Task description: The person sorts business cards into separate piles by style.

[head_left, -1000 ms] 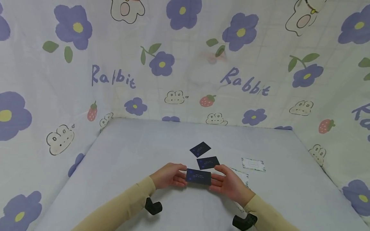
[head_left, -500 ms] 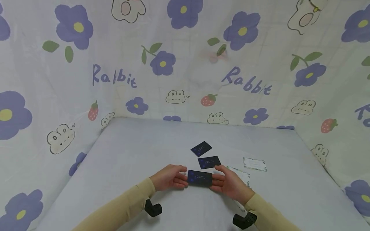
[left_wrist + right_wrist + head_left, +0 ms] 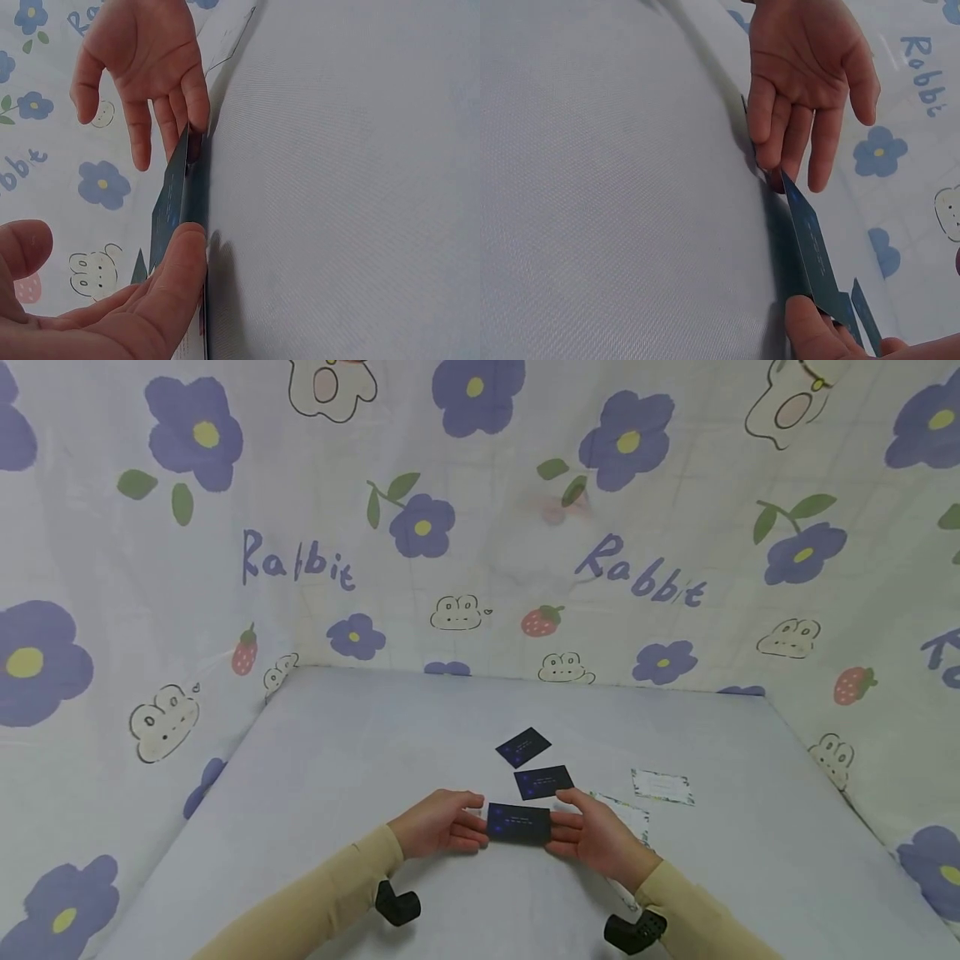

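A dark blue business card [image 3: 519,823] with small print spans the gap between both hands, low over the table. My left hand [image 3: 441,822] touches its left end with extended fingers, thumb raised clear. At the right end, the fingertips of my right hand [image 3: 600,837] reach under the card, as the left wrist view shows; that thumb is also off it. Seen from the right wrist, the card [image 3: 810,247] slants between the fingertips. Behind it lie two more dark cards, one near [image 3: 543,782] and one farther card [image 3: 523,747]. A thin pale edge [image 3: 196,330] shows below the left fingers.
White cards with leafy borders lie to the right: one farther card [image 3: 663,787], one card [image 3: 630,817] partly behind the right hand, another card [image 3: 625,895] mostly hidden by the right wrist. A patterned curtain [image 3: 495,568] encloses the white table [image 3: 360,735].
The dark card between the hands has levelled slightly and sits a touch lower. Both hands keep nearly the same pose; the other cards lie as before.
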### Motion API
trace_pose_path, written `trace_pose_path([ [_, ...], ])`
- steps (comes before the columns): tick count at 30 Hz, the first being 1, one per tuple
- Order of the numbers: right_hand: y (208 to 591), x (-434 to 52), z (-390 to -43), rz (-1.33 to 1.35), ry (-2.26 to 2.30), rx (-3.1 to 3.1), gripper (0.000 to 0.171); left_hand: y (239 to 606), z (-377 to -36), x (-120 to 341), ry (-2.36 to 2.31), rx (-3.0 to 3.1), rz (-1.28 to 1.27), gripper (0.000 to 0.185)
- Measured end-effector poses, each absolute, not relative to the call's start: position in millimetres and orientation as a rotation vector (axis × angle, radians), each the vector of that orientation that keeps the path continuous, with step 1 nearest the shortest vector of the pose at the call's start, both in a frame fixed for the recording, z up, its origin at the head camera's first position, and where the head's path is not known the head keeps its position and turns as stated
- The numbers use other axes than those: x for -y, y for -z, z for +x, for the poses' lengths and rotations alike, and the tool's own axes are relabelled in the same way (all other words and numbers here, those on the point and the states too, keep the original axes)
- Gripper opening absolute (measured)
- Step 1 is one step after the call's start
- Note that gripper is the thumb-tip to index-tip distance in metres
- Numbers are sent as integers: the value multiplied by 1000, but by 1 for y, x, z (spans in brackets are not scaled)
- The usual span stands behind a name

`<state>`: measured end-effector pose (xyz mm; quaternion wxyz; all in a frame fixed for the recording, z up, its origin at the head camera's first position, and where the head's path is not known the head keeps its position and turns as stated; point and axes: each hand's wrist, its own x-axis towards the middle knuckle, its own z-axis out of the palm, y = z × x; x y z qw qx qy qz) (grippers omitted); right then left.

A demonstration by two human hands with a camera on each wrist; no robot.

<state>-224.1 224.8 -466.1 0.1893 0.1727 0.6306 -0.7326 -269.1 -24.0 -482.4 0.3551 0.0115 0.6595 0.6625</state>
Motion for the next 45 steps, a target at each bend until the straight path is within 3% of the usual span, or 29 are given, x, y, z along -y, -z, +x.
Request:
trace_pose_path([
  [45, 456, -227, -208, 343, 1979, -1968, 65, 465, -264, 28, -1768, -1788, 60, 63],
])
